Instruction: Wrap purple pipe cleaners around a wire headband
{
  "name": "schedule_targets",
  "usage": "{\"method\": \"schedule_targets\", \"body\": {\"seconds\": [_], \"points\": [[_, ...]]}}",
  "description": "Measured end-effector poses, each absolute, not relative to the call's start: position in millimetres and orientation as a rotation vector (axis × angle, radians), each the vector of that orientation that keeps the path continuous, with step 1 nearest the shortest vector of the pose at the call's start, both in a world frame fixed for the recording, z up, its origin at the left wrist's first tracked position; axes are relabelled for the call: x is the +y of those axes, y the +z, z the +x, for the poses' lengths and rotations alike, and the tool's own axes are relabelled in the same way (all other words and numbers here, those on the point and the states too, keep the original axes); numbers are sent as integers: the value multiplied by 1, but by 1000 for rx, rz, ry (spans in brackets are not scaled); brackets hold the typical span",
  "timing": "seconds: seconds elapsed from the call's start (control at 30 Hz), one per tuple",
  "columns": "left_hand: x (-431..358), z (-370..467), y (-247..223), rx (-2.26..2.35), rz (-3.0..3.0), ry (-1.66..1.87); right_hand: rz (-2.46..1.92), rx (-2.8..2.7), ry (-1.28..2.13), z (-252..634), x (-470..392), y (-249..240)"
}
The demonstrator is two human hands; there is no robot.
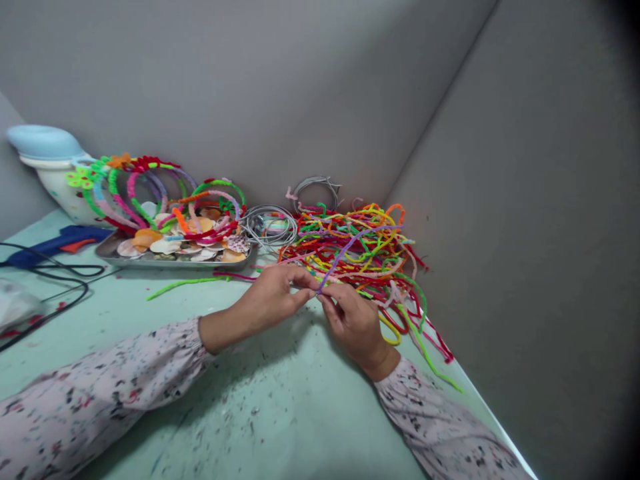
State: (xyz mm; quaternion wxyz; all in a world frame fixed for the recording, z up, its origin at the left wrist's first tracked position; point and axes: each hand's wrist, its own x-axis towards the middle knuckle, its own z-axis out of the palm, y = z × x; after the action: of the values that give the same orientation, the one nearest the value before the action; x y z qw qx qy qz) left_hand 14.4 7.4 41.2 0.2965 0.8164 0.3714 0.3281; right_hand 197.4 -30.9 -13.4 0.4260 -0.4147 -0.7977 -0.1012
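A purple pipe cleaner [341, 251] rises from between my fingertips and curves away to the right over the pile behind. Its lower end is pinched by my left hand [273, 293], thumb and forefinger closed together. Right beside it, my right hand [356, 327] also grips that end, with the fingers curled and the fingertips nearly touching those of the left. What lies exactly between the fingertips is too small to make out. Just beyond both hands spreads a tangled heap of colourful pipe cleaners [350, 267] in red, yellow, green, orange and pink.
A metal tray [175, 265] of seashells stands at the left, with fuzzy headbands [135, 187] leaning over it. Coiled grey wire [273, 227] lies beside it. Farther left are a blue glue gun [45, 247], its black cable [75, 293] and a blue-lidded container [47, 143]. Walls bound the table [280, 413].
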Motion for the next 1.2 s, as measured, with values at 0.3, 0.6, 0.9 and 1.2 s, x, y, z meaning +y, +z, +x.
{"method": "schedule_targets", "body": {"seconds": [0.3,0.6,0.9,1.2], "points": [[7,13,39,895,2177,889,-1049,-1994,-266,198,-32,-15],[8,13,39,896,2165,882,-1051,-1989,-257,198,-32,-15],[6,10,39,846,2243,905,-1053,-2003,-252,198,-32,-15],[7,10,38,813,2329,931,-1052,-2013,-250,198,-33,-16]]}}
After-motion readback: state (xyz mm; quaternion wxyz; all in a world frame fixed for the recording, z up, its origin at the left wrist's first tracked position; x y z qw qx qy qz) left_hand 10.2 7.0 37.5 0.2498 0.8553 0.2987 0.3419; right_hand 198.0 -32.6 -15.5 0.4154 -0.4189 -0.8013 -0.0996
